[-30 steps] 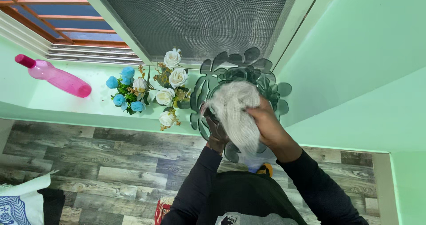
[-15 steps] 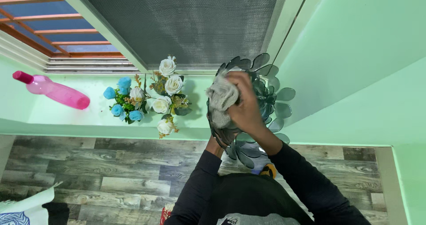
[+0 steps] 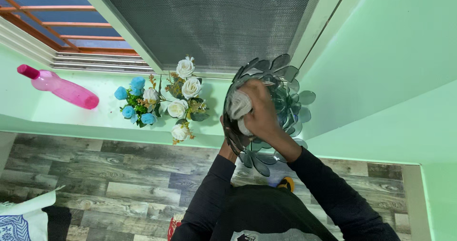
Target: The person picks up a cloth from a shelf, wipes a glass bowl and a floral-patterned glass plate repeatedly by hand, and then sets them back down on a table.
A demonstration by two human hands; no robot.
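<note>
My right hand is closed around a bunched pale cloth and presses it against the inside of a dark glass bowl with petal-shaped edges, right of the middle of the frame. The bowl is tilted on its side, its petals fanning out toward the green wall on the right. My left hand sits under the bowl's lower left rim, mostly hidden behind the glass, so I cannot tell how its fingers are set; it seems to be propping the bowl up from below. Both my arms are in dark sleeves coming up from the bottom of the frame.

Just left of the bowl, a bunch of white and blue flowers lies on the pale green sill. Well apart from them, at the far left of the sill, a pink bottle lies on its side. A grey mesh window screen fills the top middle. Wood-patterned floor runs across the lower left.
</note>
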